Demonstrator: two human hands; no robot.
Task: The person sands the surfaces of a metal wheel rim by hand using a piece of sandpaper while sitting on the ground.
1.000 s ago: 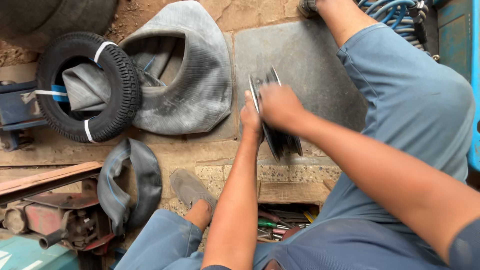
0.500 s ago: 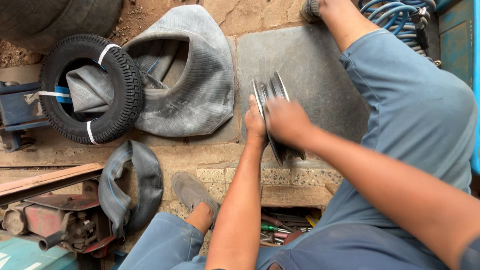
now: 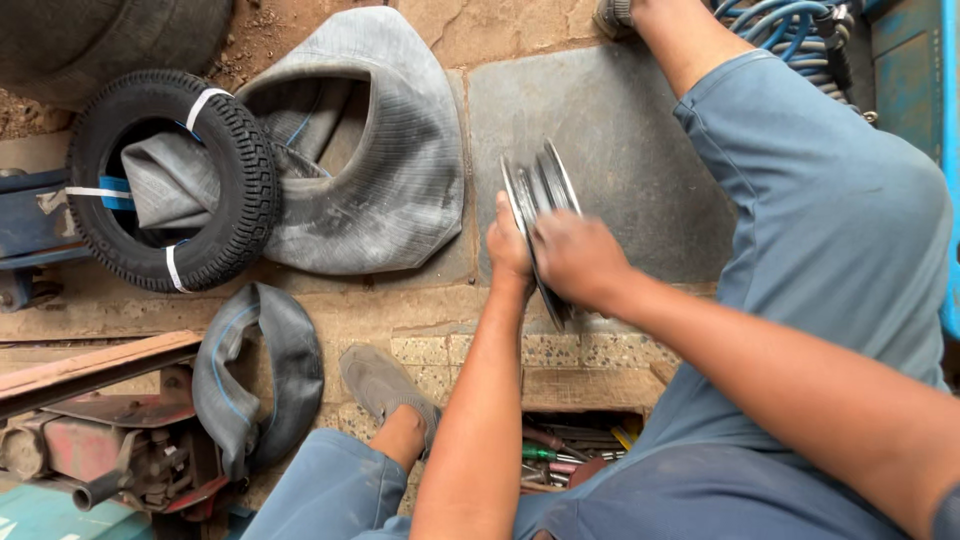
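Both hands, left (image 3: 508, 248) and right (image 3: 578, 258), grip the upright metal wheel rim (image 3: 541, 190) edge-on, the dark floor mat (image 3: 620, 150) around it bare.

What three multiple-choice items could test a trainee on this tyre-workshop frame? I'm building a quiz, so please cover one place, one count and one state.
1. Where does the small treaded tyre lie?
A. At the upper left, on the ground
B. In the tool tray
C. On the person's lap

2. How many white straps show around that tyre?
A. One
B. Three
C. Six

3. How is the metal wheel rim held?
A. Lying flat and untouched
B. Upright on edge, gripped by both hands
C. Hanging from a hook

Answers:
1. A: it lies at the upper left, beside the grey inner tube.
2. B: three white bands cross its tread and sidewall.
3. B: the left hand and right hand grip the rim, which stands on edge over the dark mat.
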